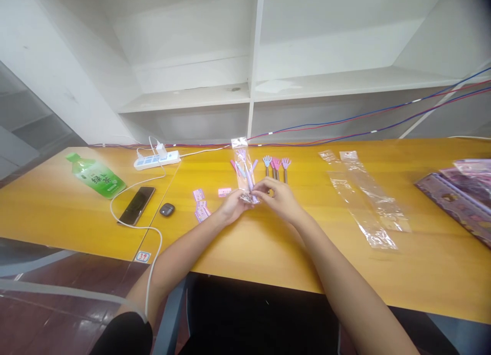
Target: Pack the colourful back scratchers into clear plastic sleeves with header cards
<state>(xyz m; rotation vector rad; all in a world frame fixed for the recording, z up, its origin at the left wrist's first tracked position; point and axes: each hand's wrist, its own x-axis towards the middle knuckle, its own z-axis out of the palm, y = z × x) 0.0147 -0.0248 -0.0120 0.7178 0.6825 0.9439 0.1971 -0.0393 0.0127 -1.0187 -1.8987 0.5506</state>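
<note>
My left hand (232, 207) is closed on the lower, crumpled end of a clear plastic bag (240, 141) that points away from me. Inside the bag shows a purple back scratcher (249, 180), its hand-shaped head toward the far end. With fingers pinched at the near end of its handle, my right hand (278, 196) meets the left at the bag's mouth. Behind the bag, pink and purple handle pieces (255, 164) stick out to both sides. Several back scratcher heads on dark rods, including a blue one (267, 162) and a pink one (275, 163), lie just right.
Small printed cards (201, 210) lie left of my hands. Farther left are an earbud case (167, 209), a phone (137, 205), a green bottle (97, 177) and a power strip (157, 160) with a white cable. Flat clear bags (362, 212) and purple packages (452, 206) lie right.
</note>
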